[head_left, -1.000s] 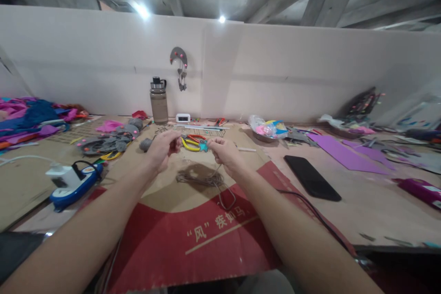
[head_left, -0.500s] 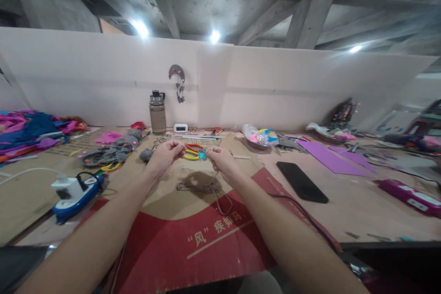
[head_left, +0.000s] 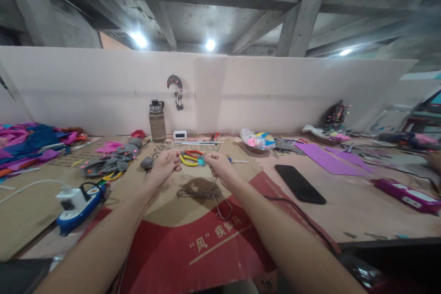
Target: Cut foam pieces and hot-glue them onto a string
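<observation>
My left hand (head_left: 167, 166) is closed in a pinch above the cardboard; whatever its fingertips hold is too small to make out. Facing it, my right hand (head_left: 222, 168) pinches a thin grey cord (head_left: 203, 190), which runs down to a loose tangle on the cardboard. A small turquoise star-shaped piece (head_left: 200, 161) shows beside the right fingertips; I cannot tell whether they touch it. Between and behind the hands lies a tool with yellow and orange handles (head_left: 189, 162). To the left of my left hand is a grey ball of yarn or felt (head_left: 147, 163).
Red-and-tan cardboard (head_left: 165, 248) covers the table front. A black phone (head_left: 299, 183) and a magenta power strip (head_left: 406, 194) lie right; a blue power strip (head_left: 81, 209) lies left. Behind stand a bottle (head_left: 157, 121) and a bowl (head_left: 258, 148). What looks like another person's hand (head_left: 434, 161) enters far right.
The view has tipped slightly up, so the table sits lower. My left hand's fingers look more curled in. What looks like another person's hand has appeared at the right edge.
</observation>
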Demonstrator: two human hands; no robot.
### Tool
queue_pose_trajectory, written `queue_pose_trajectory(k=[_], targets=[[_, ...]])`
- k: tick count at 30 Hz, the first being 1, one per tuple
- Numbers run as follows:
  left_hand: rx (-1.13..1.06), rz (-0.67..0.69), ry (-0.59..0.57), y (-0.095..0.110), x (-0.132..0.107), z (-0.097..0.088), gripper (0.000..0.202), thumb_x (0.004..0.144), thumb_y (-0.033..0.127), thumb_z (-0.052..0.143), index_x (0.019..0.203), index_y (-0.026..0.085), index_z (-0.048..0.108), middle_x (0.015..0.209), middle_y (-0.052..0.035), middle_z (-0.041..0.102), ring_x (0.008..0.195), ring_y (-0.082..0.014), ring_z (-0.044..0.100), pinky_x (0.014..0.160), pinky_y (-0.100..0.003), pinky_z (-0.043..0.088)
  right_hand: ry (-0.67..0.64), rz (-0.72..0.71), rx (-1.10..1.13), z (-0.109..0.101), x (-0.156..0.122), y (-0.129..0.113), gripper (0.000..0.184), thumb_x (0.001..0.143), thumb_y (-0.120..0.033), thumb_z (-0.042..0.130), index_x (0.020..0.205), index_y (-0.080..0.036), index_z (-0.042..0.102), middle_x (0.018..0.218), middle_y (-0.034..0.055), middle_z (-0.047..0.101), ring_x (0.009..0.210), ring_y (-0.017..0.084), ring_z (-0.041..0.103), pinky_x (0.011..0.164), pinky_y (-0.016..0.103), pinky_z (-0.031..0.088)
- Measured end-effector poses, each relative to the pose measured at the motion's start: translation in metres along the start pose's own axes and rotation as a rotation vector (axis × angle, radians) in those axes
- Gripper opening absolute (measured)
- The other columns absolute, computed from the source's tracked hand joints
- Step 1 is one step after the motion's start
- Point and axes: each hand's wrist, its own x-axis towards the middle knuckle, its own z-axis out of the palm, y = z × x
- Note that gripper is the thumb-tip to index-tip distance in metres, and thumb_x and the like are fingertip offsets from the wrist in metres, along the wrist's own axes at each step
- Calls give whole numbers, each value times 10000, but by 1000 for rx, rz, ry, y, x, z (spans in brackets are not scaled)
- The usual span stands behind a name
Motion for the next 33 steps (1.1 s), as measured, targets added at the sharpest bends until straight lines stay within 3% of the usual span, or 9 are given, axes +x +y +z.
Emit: queue_pose_trajectory(k=[4,8,12,15,22,24,26,31,33], targets=[[11,2,1,-9,5,-5,242,760,327,576,630,176,439,501,80,275,387,-42,232,386,-182,239,-3,-1,7,0,-2,-1,184,623,-336,559,640,-182,459,438,-108,286,386,29,198,379,190,141],[56,36,3,-6,4,-2,235,762,367,575,647,181,489,499,70,318,403,-53,278,420,-196,309,-15,-2,6,0,-2,-2,186,628,-343,561,657,-179,476,427,-114,282,379,31,191,378,189,135],[160,48,23,2,2,-1,261,724,413,613,672,164,553,523,38,449,448,-75,414,481,-220,389,-20,0,8,-1,0,0,201,629,-356,574,663,-181,482,423,-112,297,376,32,190,375,190,135],[203,13,24,6,2,-3,268,647,376,698,727,138,603,644,-3,580,541,-93,518,597,-249,455,-19,-1,7,-2,1,1,195,634,-351,578,662,-184,482,424,-110,299,375,32,192,376,190,135],[271,11,-87,8,-1,-2,224,573,229,738,777,150,690,806,-47,670,756,-135,587,747,-267,439,-22,-18,13,-4,0,-2,174,639,-340,567,665,-184,494,435,-107,297,374,32,191,375,194,134],[277,-7,-92,8,-2,-1,243,584,245,731,807,154,697,826,-48,669,740,-125,575,704,-246,429,-19,-27,8,-4,-1,-3,173,635,-339,566,679,-182,508,438,-107,297,376,34,192,375,195,136],[290,-21,-67,8,-2,0,254,620,313,714,817,154,694,737,-29,646,601,-92,521,588,-220,394,-21,-29,-1,-4,-1,-2,169,633,-336,564,682,-182,514,440,-107,293,378,36,192,375,195,140],[354,-28,-26,7,-3,0,361,711,474,606,581,138,626,413,38,401,402,-69,315,428,-224,229,-31,-34,-21,-2,-1,1,180,640,-351,575,662,-186,507,437,-107,281,383,37,182,378,196,135],[386,-31,-11,6,-3,1,290,685,416,642,601,137,634,461,19,476,428,-74,360,446,-218,266,-36,-29,-29,-1,-1,1,175,640,-344,584,657,-187,508,435,-105,284,382,37,177,379,199,128]])
